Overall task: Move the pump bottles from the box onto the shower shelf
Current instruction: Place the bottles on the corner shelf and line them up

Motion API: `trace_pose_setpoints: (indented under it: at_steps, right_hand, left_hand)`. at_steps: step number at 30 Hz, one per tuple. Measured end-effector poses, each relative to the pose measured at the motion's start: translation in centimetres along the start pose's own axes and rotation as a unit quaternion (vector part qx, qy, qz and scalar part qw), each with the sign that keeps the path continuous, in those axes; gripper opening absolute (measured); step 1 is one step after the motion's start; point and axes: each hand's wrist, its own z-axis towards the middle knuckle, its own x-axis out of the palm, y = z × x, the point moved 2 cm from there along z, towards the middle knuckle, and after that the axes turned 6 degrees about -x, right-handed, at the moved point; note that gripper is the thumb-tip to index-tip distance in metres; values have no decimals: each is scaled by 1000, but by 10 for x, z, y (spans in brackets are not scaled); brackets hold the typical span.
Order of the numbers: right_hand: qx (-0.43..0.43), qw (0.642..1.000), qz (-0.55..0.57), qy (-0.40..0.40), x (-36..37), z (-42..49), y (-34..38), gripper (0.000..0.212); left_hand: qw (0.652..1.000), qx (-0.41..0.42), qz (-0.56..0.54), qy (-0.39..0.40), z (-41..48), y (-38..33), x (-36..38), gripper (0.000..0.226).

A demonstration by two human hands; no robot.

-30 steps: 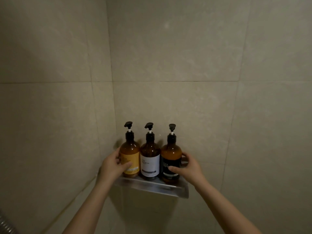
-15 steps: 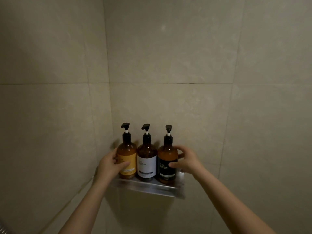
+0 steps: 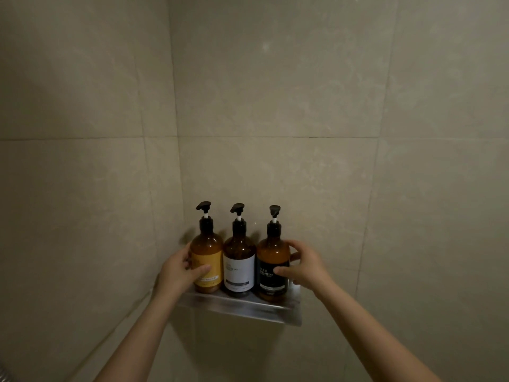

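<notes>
Three amber pump bottles stand upright in a row on the metal shower shelf (image 3: 242, 308) in the tiled corner. The yellow-label bottle (image 3: 207, 253) is on the left, and my left hand (image 3: 179, 271) wraps around its side with the thumb across the label. The white-label bottle (image 3: 238, 260) stands in the middle, untouched. On the right, my right hand (image 3: 305, 267) grips the black-label bottle (image 3: 271, 260), thumb on its label, fingers around its far side. The box is not in view.
Beige tiled walls (image 3: 275, 106) meet in a corner just left of the shelf. A strip of metal shower hose (image 3: 3, 374) shows at the bottom left edge.
My right hand has climbed higher on the black-label bottle, whose pump head has turned. The left hand stays on the yellow-label bottle.
</notes>
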Motion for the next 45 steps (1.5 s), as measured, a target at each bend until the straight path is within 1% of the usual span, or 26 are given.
trace_pose_setpoints:
  at_steps: [7, 12, 14, 17, 20, 25, 27, 33, 41, 45]
  right_hand:
    - [-2, 1000, 2, 9, 0, 0, -1, 80]
    - [35, 999, 0, 23, -1, -5, -12, 95]
    - [49, 998, -1, 31, 4, -11, -23, 92]
    - [54, 998, -3, 38, 14, -21, -33, 81]
    - [46, 999, 2, 23, 21, -23, -36, 74]
    - [38, 999, 9, -4, 25, -21, -37, 63]
    - [40, 999, 10, -8, 26, -21, -37, 60]
    - [41, 999, 28, -10, 27, -21, -38, 58]
    - [37, 999, 20, -1, 25, -17, -42, 58]
    - [38, 999, 15, 2, 26, -17, -43, 58]
  left_hand:
    - [1000, -2, -1, -3, -2, -3, 1, 79]
    - [1000, -5, -17, 4, -7, -5, 3, 90]
    - [999, -13, -33, 6, -10, -3, 5, 92]
    - [999, -19, -32, -3, -13, 0, 8, 87]
    - [999, -24, -26, -12, -13, -1, 9, 84]
    - [998, -36, -35, -23, -12, 0, 10, 90]
    - [999, -34, -35, -25, -14, -1, 10, 88]
    - [999, -26, -22, -40, -22, -5, 11, 85]
    - [997, -45, -24, -52, -26, -5, 12, 90]
    - [998, -42, 0, -54, -26, -5, 12, 88]
